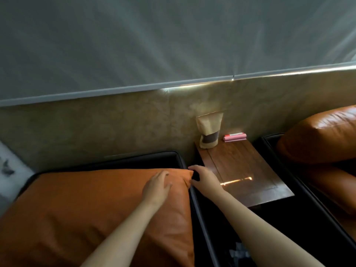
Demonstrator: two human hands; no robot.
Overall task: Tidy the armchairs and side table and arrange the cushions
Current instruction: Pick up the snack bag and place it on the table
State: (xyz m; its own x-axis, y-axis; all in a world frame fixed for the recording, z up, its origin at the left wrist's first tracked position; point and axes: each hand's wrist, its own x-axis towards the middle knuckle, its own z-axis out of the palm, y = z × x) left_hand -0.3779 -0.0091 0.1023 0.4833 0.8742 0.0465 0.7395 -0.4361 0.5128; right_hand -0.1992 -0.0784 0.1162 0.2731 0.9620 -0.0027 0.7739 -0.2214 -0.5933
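Smooth orange cushion [96, 209] is lying in the black armchair [154, 157] left of the side table [240, 170], left hand [157, 186] pressing it flat-fingered, right hand [204, 179] pinching its table-side corner; at the table's far end a kraft pouch [209, 132] is standing closed, contents unseen.

Tabletop [237, 162] front and middle bare: you can come in from above. Back edge taken: paper pouch [209, 132] upright, pink packet [235, 137] lying just beside it. Dark armchair rims [294, 176] hem both sides; orange cushion [86, 205] fills the left seat.
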